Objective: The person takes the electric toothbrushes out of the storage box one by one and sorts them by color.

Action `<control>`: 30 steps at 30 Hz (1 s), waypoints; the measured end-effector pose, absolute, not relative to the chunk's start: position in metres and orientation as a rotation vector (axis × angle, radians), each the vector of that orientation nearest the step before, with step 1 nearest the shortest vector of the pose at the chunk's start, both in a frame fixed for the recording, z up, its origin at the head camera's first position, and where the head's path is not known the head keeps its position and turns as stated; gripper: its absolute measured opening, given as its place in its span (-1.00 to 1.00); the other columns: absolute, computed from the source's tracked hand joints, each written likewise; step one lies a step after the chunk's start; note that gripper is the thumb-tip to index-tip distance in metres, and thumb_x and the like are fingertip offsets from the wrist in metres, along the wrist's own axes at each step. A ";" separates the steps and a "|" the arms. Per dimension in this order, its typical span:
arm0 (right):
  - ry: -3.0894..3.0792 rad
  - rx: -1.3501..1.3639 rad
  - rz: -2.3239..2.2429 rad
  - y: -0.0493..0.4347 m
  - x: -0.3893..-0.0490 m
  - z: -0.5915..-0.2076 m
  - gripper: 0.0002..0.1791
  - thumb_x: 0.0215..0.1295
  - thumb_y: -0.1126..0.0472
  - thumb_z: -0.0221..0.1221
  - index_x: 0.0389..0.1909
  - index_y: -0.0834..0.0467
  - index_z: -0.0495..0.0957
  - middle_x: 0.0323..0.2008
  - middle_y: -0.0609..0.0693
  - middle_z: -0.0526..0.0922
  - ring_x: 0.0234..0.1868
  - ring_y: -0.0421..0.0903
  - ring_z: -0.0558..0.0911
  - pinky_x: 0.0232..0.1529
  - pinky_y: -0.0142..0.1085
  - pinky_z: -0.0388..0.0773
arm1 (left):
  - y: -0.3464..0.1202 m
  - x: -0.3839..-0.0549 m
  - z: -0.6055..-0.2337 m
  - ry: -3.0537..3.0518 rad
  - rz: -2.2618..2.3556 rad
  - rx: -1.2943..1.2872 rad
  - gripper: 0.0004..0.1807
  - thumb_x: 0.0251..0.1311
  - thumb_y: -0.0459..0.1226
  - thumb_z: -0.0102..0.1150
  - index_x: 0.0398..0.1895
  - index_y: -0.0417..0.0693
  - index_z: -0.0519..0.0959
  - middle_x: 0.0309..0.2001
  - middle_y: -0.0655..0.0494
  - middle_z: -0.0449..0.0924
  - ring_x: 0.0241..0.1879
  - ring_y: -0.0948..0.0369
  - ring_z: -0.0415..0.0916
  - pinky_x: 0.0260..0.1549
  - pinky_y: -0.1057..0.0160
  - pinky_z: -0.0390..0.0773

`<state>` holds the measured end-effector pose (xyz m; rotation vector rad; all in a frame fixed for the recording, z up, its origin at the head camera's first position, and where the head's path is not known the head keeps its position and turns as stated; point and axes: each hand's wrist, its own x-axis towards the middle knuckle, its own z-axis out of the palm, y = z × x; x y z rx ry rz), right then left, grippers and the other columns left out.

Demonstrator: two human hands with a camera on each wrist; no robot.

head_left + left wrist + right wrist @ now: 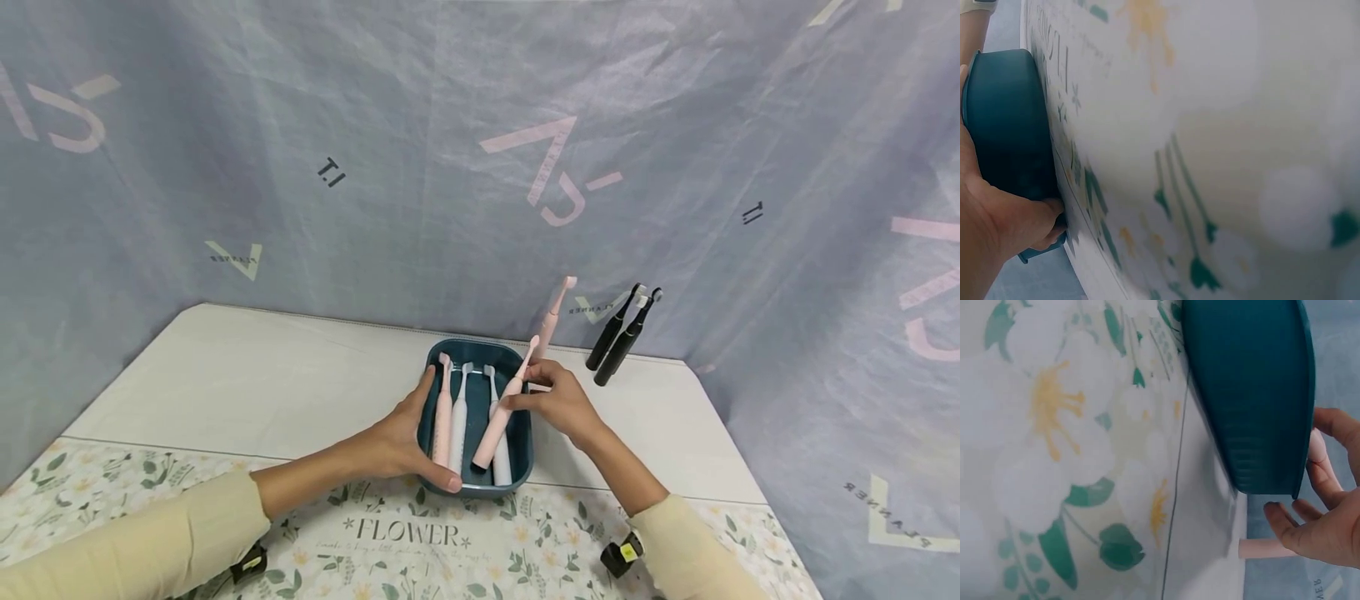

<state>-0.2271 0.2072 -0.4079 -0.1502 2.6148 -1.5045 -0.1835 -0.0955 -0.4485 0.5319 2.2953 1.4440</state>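
Observation:
My left hand grips the left side and near left corner of a dark teal plastic bin. In the left wrist view its fingers curl round the bin's outer wall. Slanted over the bin's right half is a pink electric toothbrush, pinched by my right hand with the brush head pointing up and away. Beneath it, partly hidden, lies a white electric toothbrush. Another pink one and a white one lie side by side at the bin's left.
Just behind my right hand another pink toothbrush stands upright on the table. Farther right stand two black electric toothbrushes, close together. A floral cloth covers the near table, and a grey printed curtain hangs behind.

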 end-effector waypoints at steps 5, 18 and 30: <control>2.615 -0.185 -1.594 0.212 -0.229 -0.405 -0.48 0.30 0.19 0.60 0.18 0.26 0.64 0.46 0.23 0.61 0.54 0.28 0.57 0.61 0.23 0.49 | -0.094 -0.183 -0.448 2.318 1.417 0.538 0.94 -0.20 0.19 0.91 0.85 0.41 -0.63 0.89 -0.09 -0.56 0.88 -0.24 -0.46 0.69 -0.55 0.06; 2.540 -0.163 -1.799 0.221 -0.227 -0.409 -0.45 0.49 0.28 0.47 0.37 0.27 0.47 0.19 0.22 0.85 0.25 -0.05 0.79 0.19 -0.29 0.66 | -0.095 -0.181 -0.448 2.328 1.404 0.526 0.96 -0.25 0.22 0.92 0.86 0.39 -0.62 0.89 -0.11 -0.55 0.88 -0.23 -0.44 0.70 -0.52 0.07; 2.356 -0.203 -2.061 0.234 -0.228 -0.409 -0.27 0.52 0.40 0.39 0.56 0.35 0.26 0.12 0.02 0.83 0.06 -0.30 0.82 0.18 -0.34 0.80 | -0.096 -0.182 -0.448 2.325 1.420 0.536 0.97 -0.27 0.23 0.93 0.87 0.33 -0.60 0.89 -0.09 -0.55 0.88 -0.22 -0.43 0.70 -0.52 0.05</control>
